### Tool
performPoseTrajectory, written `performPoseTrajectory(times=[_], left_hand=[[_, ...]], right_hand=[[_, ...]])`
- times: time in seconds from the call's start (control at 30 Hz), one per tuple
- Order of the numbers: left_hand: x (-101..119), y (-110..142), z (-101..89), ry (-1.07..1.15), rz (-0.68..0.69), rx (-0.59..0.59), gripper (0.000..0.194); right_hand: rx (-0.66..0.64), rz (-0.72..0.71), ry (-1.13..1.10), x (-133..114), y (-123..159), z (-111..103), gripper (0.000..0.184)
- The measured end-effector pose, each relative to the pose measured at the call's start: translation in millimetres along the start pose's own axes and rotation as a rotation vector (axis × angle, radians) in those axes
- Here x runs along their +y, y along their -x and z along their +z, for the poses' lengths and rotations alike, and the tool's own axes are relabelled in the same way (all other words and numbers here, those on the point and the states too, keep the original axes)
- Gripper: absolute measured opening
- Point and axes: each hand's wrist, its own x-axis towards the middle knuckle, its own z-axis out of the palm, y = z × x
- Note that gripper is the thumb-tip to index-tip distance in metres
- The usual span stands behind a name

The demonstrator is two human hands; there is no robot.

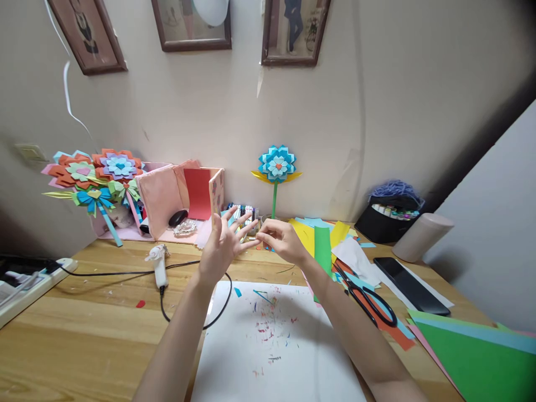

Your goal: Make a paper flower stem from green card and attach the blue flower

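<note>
My left hand [225,240] is raised above the back of the white sheet [268,335], palm showing and fingers spread, holding nothing. Beside its little fingertip, my right hand [281,240] is closed in a pinch. Whatever lies between the pinching fingers, if anything, is too small to make out. Behind the hands, a blue paper flower [277,166] with a green stem and yellow leaves stands upright against the wall. A white hot glue gun [159,267] is on the table to the left of my left hand.
Black scissors [364,293] lie among paper scraps on the right, near a phone [410,285] and stacked coloured paper [477,352]. More paper flowers [119,166] and a pink box [161,198] stand back left. The black cable [229,290] loops by my left forearm.
</note>
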Motion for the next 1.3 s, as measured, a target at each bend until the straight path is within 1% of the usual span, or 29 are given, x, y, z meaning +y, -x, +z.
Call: performPoseTrajectory(times=[0.1,0.17,0.23,0.3,0.37,0.43,0.47,0.53,0.63,0.73,0.87,1.0,1.07,1.17,1.3], left_hand=[[1,1,2.1,-0.034,0.013,-0.007,0.057],[3,2,2.5,-0.058,0.029,-0.006,0.057],[6,2,2.1,-0.096,0.064,0.021,0.056],[11,2,0.8,-0.143,0.126,0.078,0.055],[17,3,-1.5,-0.181,0.204,0.155,0.053],[24,4,-4.7,-0.203,0.287,0.242,0.05],[27,6,-6.5,-0.21,0.327,0.285,0.048],[34,9,-10.0,-0.223,0.392,0.364,0.046],[42,14,-13.2,-0.234,0.442,0.433,0.042],[47,18,-13.7,-0.207,0.456,0.452,0.037],[51,20,-14.7,-0.156,0.441,0.459,0.032],[50,17,-20.2,-0.144,0.398,0.492,0.03],[48,16,-23.8,-0.154,0.377,0.524,0.028],[46,14,-28.0,-0.18,0.335,0.556,0.026],[44,12,-31.5,-0.231,0.315,0.555,0.026]], right_hand=[[0.013,0.088,-0.108,4,-2,-2,0.022],[0.055,0.134,-0.155,10,-3,-4,0.023],[0.105,0.182,-0.175,20,-6,-4,0.024],[0.134,0.237,-0.183,34,-12,-1,0.026],[0.134,0.289,-0.155,49,-22,8,0.028],[0.112,0.315,-0.044,65,-36,21,0.027],[0.092,0.313,0.038,72,-44,28,0.026],[0.067,0.303,0.122,83,-59,43,0.021],[0.02,0.275,0.171,94,-77,59,0.015],[-0.009,0.235,0.224,99,-88,66,0.018],[-0.036,0.207,0.266,102,-94,68,0.022],[-0.086,0.25,0.257,104,-97,70,0.01],[-0.076,0.266,0.26,104,-98,71,0.007],[-0.036,0.263,0.277,103,-98,70,0.013],[-0.04,0.252,0.241,99,-96,70,0.014]])
